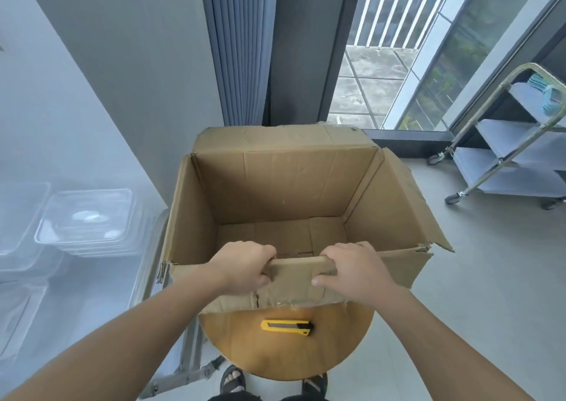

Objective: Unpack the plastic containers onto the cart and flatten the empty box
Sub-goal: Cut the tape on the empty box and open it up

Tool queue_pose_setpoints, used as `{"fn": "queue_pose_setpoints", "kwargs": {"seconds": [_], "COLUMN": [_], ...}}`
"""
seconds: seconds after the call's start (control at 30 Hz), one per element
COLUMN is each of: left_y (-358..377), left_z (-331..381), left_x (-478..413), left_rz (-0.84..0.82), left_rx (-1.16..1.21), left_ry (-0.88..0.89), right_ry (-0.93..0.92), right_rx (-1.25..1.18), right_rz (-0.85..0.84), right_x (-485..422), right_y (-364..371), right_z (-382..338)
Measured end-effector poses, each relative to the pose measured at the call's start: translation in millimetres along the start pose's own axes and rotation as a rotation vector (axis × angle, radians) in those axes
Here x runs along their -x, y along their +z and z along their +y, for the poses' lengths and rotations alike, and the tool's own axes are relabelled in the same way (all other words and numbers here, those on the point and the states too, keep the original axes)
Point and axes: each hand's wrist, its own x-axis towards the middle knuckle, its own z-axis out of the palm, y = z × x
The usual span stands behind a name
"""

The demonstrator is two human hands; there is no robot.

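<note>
Head view: left hand [245, 267], right hand [352, 270] fingers clamp box [284, 186] by near flap; a yank could sweep knife [286, 327] beside box off bench [275, 357].

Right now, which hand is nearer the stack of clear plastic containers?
Left. The left hand grips the box flap with the containers off to its left; the right hand grips the same flap farther right.

The cardboard box [284, 186] is matt, its corners frayed. The containers [85, 216] are clear glossy plastic; the round tabletop [275, 357] is smooth wood.
</note>
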Motion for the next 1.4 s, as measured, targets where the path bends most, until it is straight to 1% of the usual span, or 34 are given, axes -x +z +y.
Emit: {"fn": "queue_pose_setpoints", "kwargs": {"seconds": [0.2, 0.3, 0.37, 0.47, 0.6, 0.8, 0.87, 0.93, 1.03, 1.13, 1.2, 1.3, 1.4], "left_y": [-24.5, -39.4, -48.8, -61.4, -76.8, -97.9, -102.4, -103.2, -92.7, -75.1, -67.6, -67.0, -73.3], "left_z": [22.5, 30.6, 34.7, 40.2, 42.4, 34.2, 30.8, 24.2, 11.0, -6.5, -17.6, -27.3, -35.9], "left_x": [-10.8, -17.7, -20.9, -24.4, -29.8, -36.1, -38.5, -42.8, -48.5, -50.3, -51.3, -57.5, -67.1], "left_rz": [0.13, 0.163, 0.201, 0.298, 0.44, 0.608, 0.654, 0.664, 0.657, 0.686, 0.657, 0.629, 0.634], "left_rx": [0.012, 0.036, 0.047, 0.07, 0.099, 0.078, 0.068, 0.061, 0.051, 0.041, -0.021, -0.049, 0.007], "left_ry": [-0.106, -0.165, -0.21, -0.25, -0.243, -0.178, -0.162, -0.15, -0.157, -0.159, -0.154, -0.161, -0.158], "right_ry": [-0.085, -0.108, -0.113, -0.117, -0.129, -0.071, -0.037, -0.011, -0.024, -0.047, -0.056, -0.002, 0.109], "right_rx": [0.065, 0.066, 0.053, 0.004, -0.017, -0.051, -0.077, -0.102, -0.103, -0.084, -0.059, 0.071, 0.061], "right_rz": [0.139, 0.176, 0.202, 0.296, 0.384, 0.39, 0.367, 0.312, 0.259, 0.257, 0.267, 0.343, 0.46], "right_x": [-16.2, -26.0, -30.1, -32.7, -40.4, -49.8, -55.1, -64.5, -80.1, -95.2, -105.4, -112.6, -105.6], "right_y": [-29.5, -47.0, -55.9, -67.0, -87.4, -120.2, -128.9, -132.6, -127.2, -124.1, -122.5, -109.1, -90.8], "right_z": [23.8, 35.0, 39.7, 47.3, 52.4, 50.0, 48.2, 45.1, 37.4, 31.4, 31.4, 39.5, 48.2]}}
